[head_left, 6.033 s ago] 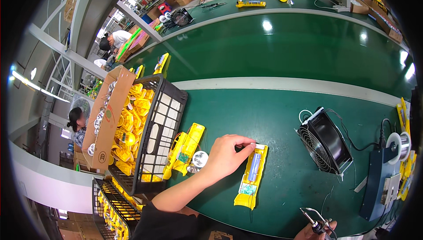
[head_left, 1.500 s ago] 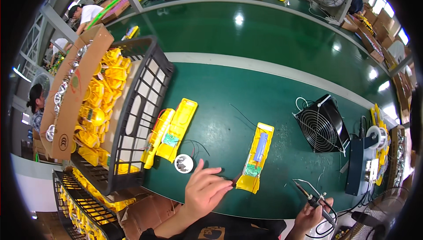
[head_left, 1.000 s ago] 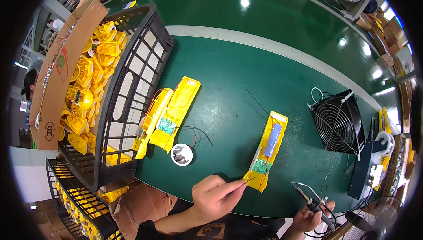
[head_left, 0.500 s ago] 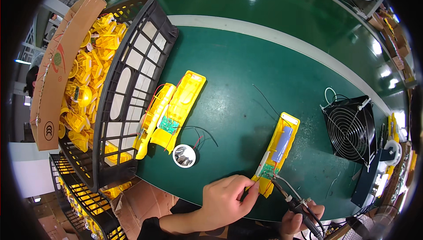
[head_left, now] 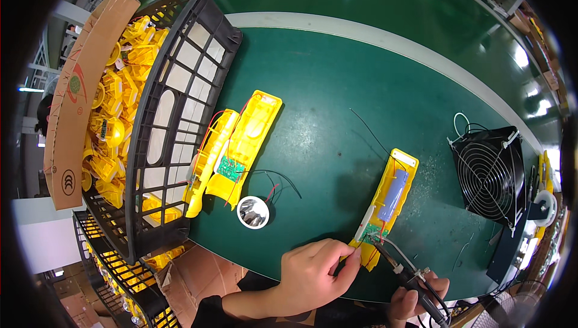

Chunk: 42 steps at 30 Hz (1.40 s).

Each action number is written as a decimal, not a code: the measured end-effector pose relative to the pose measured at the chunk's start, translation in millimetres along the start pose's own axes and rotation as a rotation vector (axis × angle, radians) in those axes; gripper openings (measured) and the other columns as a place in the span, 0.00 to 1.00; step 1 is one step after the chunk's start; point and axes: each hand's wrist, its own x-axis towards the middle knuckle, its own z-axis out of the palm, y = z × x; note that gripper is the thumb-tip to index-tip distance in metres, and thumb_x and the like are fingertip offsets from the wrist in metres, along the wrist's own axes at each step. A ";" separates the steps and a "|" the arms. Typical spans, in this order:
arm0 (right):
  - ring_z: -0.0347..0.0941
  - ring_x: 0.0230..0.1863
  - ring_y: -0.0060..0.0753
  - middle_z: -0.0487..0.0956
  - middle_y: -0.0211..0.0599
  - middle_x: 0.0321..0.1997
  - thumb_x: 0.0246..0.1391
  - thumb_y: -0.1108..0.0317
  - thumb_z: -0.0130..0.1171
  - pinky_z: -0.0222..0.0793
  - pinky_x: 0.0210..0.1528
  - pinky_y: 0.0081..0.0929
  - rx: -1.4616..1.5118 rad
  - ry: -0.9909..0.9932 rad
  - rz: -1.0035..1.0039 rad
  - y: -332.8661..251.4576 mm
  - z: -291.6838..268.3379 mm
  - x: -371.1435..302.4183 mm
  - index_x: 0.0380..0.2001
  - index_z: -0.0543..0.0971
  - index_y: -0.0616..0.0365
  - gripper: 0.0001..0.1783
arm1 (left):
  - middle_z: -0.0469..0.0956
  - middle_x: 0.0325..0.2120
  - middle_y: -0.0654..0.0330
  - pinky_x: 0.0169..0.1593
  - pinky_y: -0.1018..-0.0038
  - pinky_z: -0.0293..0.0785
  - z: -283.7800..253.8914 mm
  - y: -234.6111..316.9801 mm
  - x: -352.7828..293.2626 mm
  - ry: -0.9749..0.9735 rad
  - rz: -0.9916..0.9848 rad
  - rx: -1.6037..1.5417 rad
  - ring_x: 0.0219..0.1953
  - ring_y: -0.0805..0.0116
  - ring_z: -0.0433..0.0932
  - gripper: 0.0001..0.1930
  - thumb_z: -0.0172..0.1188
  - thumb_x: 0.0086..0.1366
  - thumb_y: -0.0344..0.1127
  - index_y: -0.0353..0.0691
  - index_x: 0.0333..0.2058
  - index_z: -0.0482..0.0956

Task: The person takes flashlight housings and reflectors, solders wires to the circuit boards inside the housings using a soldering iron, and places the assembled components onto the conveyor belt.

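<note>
A yellow plastic housing half [head_left: 404, 159] lies on the green bench in front of me, holding a blue-violet cylindrical battery [head_left: 393, 195] and a small green circuit board [head_left: 376, 232]. My left hand [head_left: 316, 271] pinches at the housing's near left corner; what is between the fingertips is too small to make out. A soldering iron [head_left: 412, 280] with a thin feed tube is gripped in my right hand [head_left: 415, 301], its tip at the circuit board. One loose black wire [head_left: 368, 128] sticks out beyond the housing.
On the left, opened yellow housings [head_left: 259, 117] with a board and wires lie beside a round reflector [head_left: 253, 212]. A black crate [head_left: 171, 141] of yellow parts stands at the bench's left, with a cardboard box [head_left: 78, 99] piece along it. A black fan [head_left: 489, 174] stands right.
The view has shifted slightly, so the housing and fan appear a little further right. Both hands keep their places at the housing, and the iron's tip remains at the board.
</note>
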 end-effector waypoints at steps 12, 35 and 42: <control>0.64 0.21 0.24 0.68 0.36 0.20 0.39 0.53 0.61 0.60 0.27 0.21 0.075 -0.009 0.021 2.2 -3.0 -4.1 0.25 0.58 0.57 0.26 | 0.63 0.07 0.67 0.12 0.82 0.50 1.2 0.5 -1.3 0.017 0.017 -0.022 0.07 0.81 0.56 0.06 0.62 0.44 0.22 0.38 0.18 0.72; 0.54 0.19 0.18 0.58 0.29 0.19 0.45 0.57 0.55 0.51 0.23 0.12 0.256 0.183 -0.201 28.1 -16.7 4.4 0.24 0.59 0.58 0.19 | 0.60 0.06 0.68 0.11 0.82 0.47 3.3 -5.3 -4.6 0.052 0.020 0.011 0.06 0.82 0.54 0.06 0.61 0.45 0.23 0.38 0.19 0.73; 0.53 0.22 0.21 0.54 0.28 0.23 0.43 0.48 0.54 0.51 0.24 0.17 0.172 0.179 -0.106 28.4 -22.6 -0.1 0.21 0.56 0.58 0.26 | 0.67 0.13 0.67 0.22 0.78 0.60 -3.1 0.0 -0.7 0.128 0.110 0.175 0.17 0.72 0.65 0.07 0.63 0.43 0.24 0.39 0.20 0.73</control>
